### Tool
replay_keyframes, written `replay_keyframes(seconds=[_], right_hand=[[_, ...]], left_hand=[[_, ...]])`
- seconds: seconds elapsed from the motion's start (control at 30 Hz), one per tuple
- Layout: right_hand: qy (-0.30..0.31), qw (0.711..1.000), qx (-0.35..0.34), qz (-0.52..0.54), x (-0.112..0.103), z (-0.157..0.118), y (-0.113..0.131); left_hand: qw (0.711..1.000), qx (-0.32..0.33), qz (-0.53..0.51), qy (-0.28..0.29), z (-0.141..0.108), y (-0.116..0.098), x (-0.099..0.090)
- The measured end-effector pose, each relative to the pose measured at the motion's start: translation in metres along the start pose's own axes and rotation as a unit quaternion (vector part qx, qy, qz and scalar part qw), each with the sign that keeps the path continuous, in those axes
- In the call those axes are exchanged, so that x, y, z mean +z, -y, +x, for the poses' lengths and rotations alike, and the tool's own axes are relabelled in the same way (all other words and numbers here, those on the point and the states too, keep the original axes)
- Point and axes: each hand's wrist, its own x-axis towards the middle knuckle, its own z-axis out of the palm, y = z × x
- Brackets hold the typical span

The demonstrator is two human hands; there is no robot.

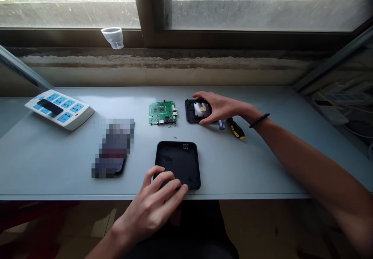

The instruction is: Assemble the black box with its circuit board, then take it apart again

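Note:
A black square plastic casing shell (177, 160) lies hollow side up near the table's front edge. My left hand (159, 193) curls its fingers over the near left rim of this shell and grips it. Farther back, my right hand (215, 107) spans a smaller-looking black cover (190, 111) with a silver metal plate (201, 109) on it, thumb at the near edge and fingers at the far edge. Left of that cover rests a green circuit board (162, 113) with ports along its sides. Small screws (175, 137) lie between board and shell.
Two screwdrivers, one with a black and yellow handle (236, 128) and one with a bluish handle (221, 125), lie by my right wrist. A white power strip (78, 121) bearing a dark object (50, 106) stands left. A blurred-out item (113, 150) lies nearer. Behind is a window ledge (175, 76).

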Motion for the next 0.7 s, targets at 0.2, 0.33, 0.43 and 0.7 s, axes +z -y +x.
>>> replay_keyframes(seconds=[0.2,0.33,0.43,0.7], right_hand=[[0.009,1.000,0.002,0.006,-0.001,-0.001,-0.002],[0.012,1.000,-0.003,0.010,0.000,0.001,-0.002],[0.013,1.000,-0.006,0.014,0.001,0.003,-0.001],[-0.083,0.996,-0.026,0.029,-0.003,0.006,0.021]], left_hand=[[1.000,-0.017,0.000,-0.010,0.000,-0.001,0.005],[0.999,-0.023,-0.009,-0.025,-0.002,0.000,0.009],[0.999,-0.023,-0.010,-0.033,-0.001,0.001,0.009],[0.998,-0.018,0.000,-0.056,0.002,0.001,0.011]])
